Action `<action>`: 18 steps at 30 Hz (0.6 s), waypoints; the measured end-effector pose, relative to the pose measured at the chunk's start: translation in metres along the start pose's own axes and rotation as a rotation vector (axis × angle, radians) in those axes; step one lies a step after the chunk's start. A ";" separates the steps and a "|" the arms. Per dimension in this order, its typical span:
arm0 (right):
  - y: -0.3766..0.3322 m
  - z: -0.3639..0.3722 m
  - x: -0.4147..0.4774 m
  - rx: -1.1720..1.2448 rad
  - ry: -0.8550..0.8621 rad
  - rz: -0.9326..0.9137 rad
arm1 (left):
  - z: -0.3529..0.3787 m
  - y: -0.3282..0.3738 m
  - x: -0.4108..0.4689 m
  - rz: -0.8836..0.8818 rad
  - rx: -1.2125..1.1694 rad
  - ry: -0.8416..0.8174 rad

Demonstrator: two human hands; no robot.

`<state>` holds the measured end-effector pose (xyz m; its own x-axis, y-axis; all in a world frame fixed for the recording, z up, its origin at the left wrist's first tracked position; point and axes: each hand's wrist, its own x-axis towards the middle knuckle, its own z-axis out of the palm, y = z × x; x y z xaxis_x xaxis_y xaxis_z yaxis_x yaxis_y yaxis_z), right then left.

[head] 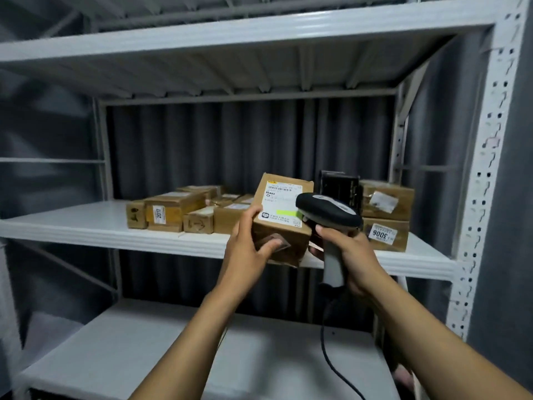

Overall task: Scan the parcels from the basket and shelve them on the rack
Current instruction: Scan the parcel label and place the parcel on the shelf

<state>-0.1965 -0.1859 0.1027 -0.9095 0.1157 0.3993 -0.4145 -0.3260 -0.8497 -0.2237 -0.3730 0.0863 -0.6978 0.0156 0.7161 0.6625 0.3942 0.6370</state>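
Scan step in hand, by look of it. Parcel (281, 220) held before middle shelf (115, 226) of rack (487, 157), gripped by left hand (249, 249). Scanner (328, 217) clasped by right hand (350, 255), head over label (281, 206). Next: parcel to be shelved in free space among boxes (170, 210).

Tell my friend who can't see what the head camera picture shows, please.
A person's left hand holds a brown parcel while the right hand holds a scanner over its label. More parcels sit on the white rack behind.
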 end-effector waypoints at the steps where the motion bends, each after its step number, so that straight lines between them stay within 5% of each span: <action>1: -0.004 0.002 0.008 -0.005 0.000 -0.004 | 0.001 0.000 0.007 0.012 0.031 -0.025; 9: -0.025 0.014 0.071 -0.144 0.024 -0.051 | 0.028 -0.016 0.062 0.159 0.327 -0.002; 18: -0.032 0.015 0.122 -0.277 0.074 -0.041 | 0.052 -0.042 0.127 0.128 0.363 -0.052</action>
<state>-0.2939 -0.1753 0.1839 -0.8874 0.1948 0.4178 -0.4348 -0.0523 -0.8990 -0.3539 -0.3396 0.1354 -0.6350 0.1280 0.7619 0.6118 0.6855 0.3947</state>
